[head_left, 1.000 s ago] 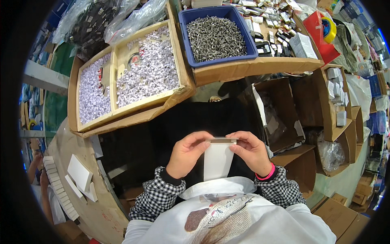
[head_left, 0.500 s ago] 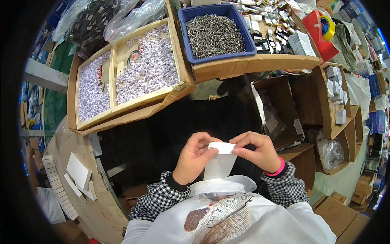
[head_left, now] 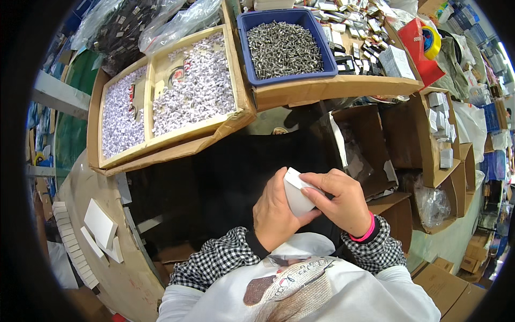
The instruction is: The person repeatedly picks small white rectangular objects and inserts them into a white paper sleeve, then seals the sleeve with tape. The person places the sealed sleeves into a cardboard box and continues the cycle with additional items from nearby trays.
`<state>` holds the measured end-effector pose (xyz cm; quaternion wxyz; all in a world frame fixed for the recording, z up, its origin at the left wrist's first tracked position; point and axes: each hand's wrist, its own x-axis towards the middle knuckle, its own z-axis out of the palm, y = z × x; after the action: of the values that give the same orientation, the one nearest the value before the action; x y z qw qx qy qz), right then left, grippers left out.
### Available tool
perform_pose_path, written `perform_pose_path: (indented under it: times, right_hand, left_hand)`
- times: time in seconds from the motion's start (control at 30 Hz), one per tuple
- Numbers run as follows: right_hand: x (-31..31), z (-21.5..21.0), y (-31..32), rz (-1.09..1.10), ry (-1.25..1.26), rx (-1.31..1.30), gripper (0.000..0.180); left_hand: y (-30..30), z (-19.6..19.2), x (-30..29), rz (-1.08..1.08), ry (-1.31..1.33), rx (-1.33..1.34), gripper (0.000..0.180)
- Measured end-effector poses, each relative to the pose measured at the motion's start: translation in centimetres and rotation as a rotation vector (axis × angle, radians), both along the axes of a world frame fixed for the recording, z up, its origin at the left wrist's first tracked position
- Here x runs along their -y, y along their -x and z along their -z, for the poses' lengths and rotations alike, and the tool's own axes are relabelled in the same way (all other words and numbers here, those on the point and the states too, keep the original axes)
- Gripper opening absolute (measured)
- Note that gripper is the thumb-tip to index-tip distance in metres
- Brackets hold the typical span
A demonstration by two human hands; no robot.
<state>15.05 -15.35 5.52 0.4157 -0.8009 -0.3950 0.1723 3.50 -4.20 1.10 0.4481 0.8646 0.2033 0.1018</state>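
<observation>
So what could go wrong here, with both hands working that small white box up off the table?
1. The small white box is held in mid-air between the left hand and right hand; a loose grip could drop it into the dark gap below.
2. The cardboard tray of small white pieces overhangs the bench edge, tilted toward the person; a bump may spill it.

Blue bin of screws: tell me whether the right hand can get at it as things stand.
Probably not right away. The right hand and left hand both grip a small white box, so it is occupied. The blue bin lies open-topped ahead, with nothing between.
</observation>
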Motion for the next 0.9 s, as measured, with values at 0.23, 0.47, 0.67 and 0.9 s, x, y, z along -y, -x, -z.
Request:
perform_pose_path:
  times: [0.23, 0.47, 0.67, 0.9]
  right_hand:
    - [-0.9, -0.1, 1.1, 0.087, -0.1, 0.096, 0.021]
    - [-0.6, -0.4, 1.3, 0.139, -0.037, 0.095, 0.019]
    - [-0.6, -0.4, 1.2, 0.101, -0.053, 0.152, 0.019]
    - [-0.6, -0.7, 0.3, -0.076, 0.018, 0.173, 0.026]
  left_hand:
    - [0.2, 0.2, -0.3, -0.046, -0.062, 0.079, 0.09]
    - [0.3, 0.3, -0.2, -0.038, -0.059, 0.084, 0.089]
    - [0.4, 0.1, -0.2, -0.024, -0.058, 0.045, 0.088]
    - [0.1, -0.1, -0.2, -0.078, 0.029, 0.009, 0.09]
